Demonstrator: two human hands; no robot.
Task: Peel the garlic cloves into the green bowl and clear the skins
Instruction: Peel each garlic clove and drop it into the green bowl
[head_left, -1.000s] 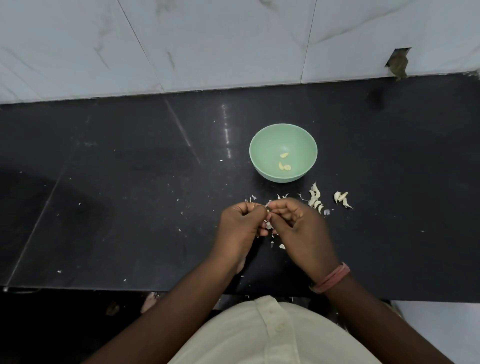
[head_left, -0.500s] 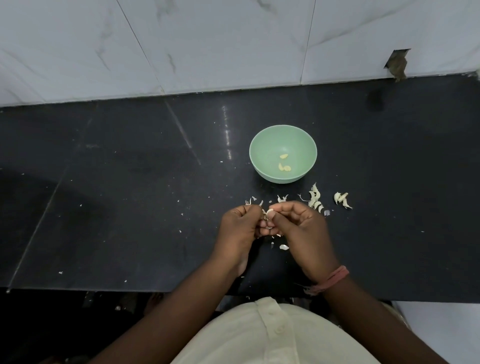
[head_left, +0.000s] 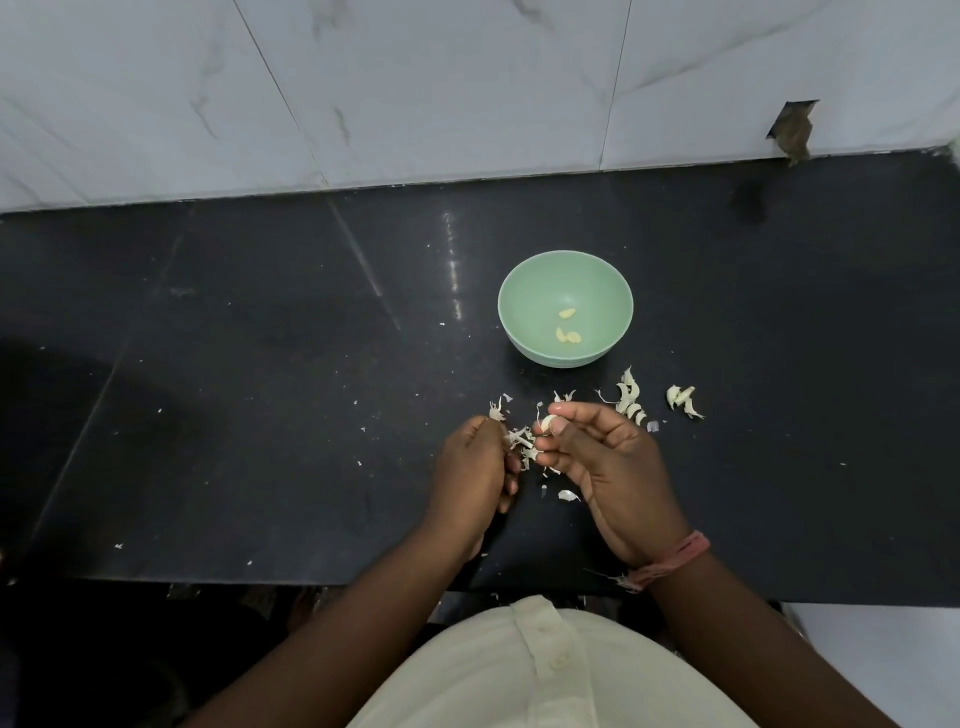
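a black counter holds a green bowl with peeled cloves inside. nearer, the right hand pinches a garlic clove at thumb and fingertip; the left hand curls around loose skins. more skins lie just right of the bowl's near side.

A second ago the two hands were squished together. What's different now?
The hands have drawn slightly apart. The right hand now pinches a pale garlic clove at its fingertips, turned up into view, while the left hand pulls torn skin away from it. The green bowl, the peeled cloves in it and the skin piles on the black counter stayed put.
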